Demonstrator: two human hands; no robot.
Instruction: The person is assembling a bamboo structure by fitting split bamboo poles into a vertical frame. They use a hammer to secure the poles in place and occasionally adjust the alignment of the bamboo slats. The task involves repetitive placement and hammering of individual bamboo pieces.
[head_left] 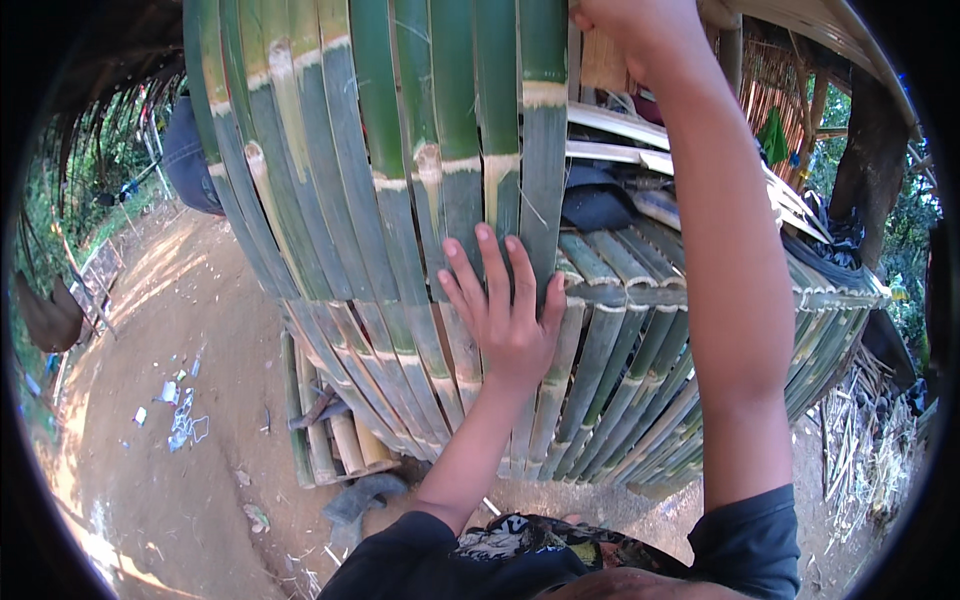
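Note:
A panel of green split-bamboo slats (pixel 440 120) rises in front of me, its pale node rings showing. Flat against its lower part lies my left hand (pixel 505 325), fingers spread, holding nothing. My right hand (pixel 635 30) reaches up past the panel's right edge at the top of the picture. Its fingers are curled and partly cut off, so what they grip cannot be made out. Below and to the right, more upright bamboo slats (pixel 620 380) form a curved front. Behind that front's rim are pale bamboo strips (pixel 625 135) and a dark, cap-like object (pixel 597 205).
A low bamboo rack (pixel 345 450) stands on the dirt floor (pixel 160 330) at lower left, near a grey crumpled thing (pixel 362 498). Scraps of litter (pixel 182 420) lie farther left. Bamboo shavings (pixel 870 450) are heaped at right, below a dark post (pixel 868 160).

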